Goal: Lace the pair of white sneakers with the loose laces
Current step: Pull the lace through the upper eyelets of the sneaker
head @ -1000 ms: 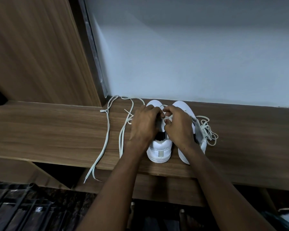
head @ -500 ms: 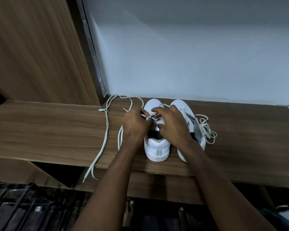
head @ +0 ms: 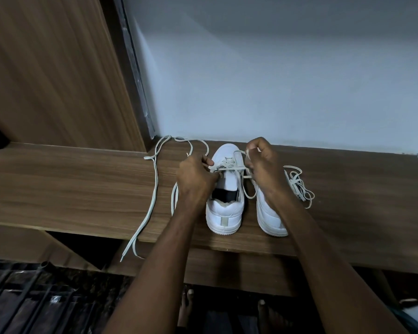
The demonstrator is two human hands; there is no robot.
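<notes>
Here the matter turns on the white low-top leather sneaker nearer the left [head: 226, 189], which stands on the brown wood-grain tabletop [head: 82, 184] with its heel toward the person and its toe toward the wall, so its long axis runs straight away from the body. Its flat off-white lace [head: 229, 168] crosses the tongue from side to side, between the two hands. The left hand [head: 196, 177] sits at the shoe's left edge, fingers curled and pinching one run of that lace; the right hand [head: 263, 165] is on the far side, over the second white sneaker [head: 268, 213], pinching the other end and lifting it toward the toe. Only the rows near the toe look threaded (the eyelets themselves are too small to count), so the next pull probably runs outward and up along the shoe.

A second loose lace [head: 152, 189] trails off the tabletop's front edge at the left, and a tangled bunch of lace [head: 299, 186] lies right of the pair. Behind is a pale blue-grey wall [head: 275, 80], with a wooden panel [head: 46, 68] at the left.
</notes>
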